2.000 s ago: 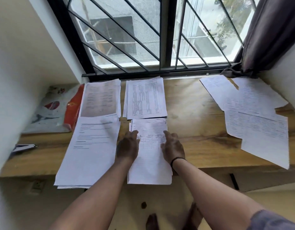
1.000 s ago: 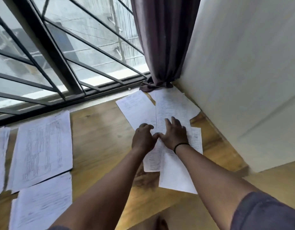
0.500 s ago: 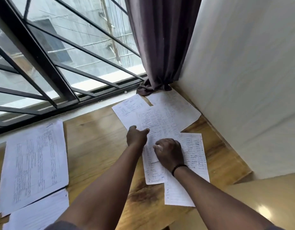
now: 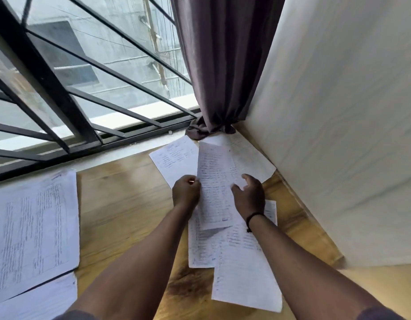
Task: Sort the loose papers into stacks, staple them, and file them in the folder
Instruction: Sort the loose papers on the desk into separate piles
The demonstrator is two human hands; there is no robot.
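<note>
Left hand [image 4: 186, 191] is pinching the printed sheet [image 4: 215, 185] at its left edge, lifting it over loose papers [image 4: 243, 269] at the table's [image 4: 121, 204] far right corner. Right hand [image 4: 249, 196] is hovering beside it, fingers loosely spread.

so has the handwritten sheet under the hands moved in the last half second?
Yes. The handwritten sheet has lifted off the other loose papers on the wooden desk, pinched at its edge by the left hand.

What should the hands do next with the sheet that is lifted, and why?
Probably carry the lifted sheet left to the stacks. The left hand pinches its edge, the right hand is open beside it, and loose papers remain beneath.
</note>
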